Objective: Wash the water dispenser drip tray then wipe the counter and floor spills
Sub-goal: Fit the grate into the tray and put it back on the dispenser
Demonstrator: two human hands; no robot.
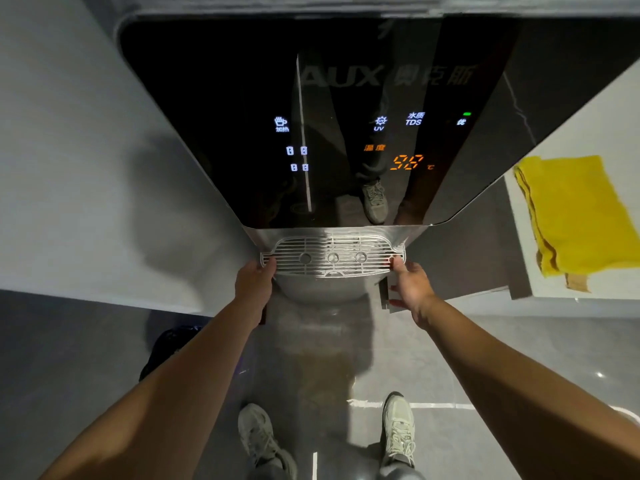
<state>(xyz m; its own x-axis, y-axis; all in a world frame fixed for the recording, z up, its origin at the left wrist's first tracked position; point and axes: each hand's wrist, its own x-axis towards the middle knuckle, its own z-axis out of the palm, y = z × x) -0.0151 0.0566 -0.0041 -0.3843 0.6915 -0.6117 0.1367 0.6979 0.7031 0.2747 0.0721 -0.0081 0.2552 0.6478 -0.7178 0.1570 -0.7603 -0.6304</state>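
Drip tray (332, 256) seated on the silver ledge at the foot of the water dispenser (346, 116), dead ahead at 12 o'clock, long axis lying 9 to 3 across the line of reach.

Nearest, at 6 o'clock: two pale shoes (398, 427) on grey floor (485, 375), with a brownish wet-looking patch (329, 372) just beyond the toes, likely the floor spill. Further out, both forearms angled in toward the tray. Left hand (254, 284) at the tray's 9 o'clock end, thumb on the grille edge, fingers curled under and out of sight: gripping it, by the look. Right hand (412, 289) at the 3 o'clock end, thumb tip touching the rim, other fingers straight and spread below, clear of the tray: not yet closed. Equally near, one hand per end; probably a straight, level pull back toward 6, to keep any water in.

Beyond, on the black glass panel: "AUX" beside faint Chinese characters, "UV", "TDS", and "98 °C" in orange; a green light at 2 o'clock. Off at 3 o'clock, yellow cloth (575, 216) folded on the white counter (606, 285), well apart from both hands.
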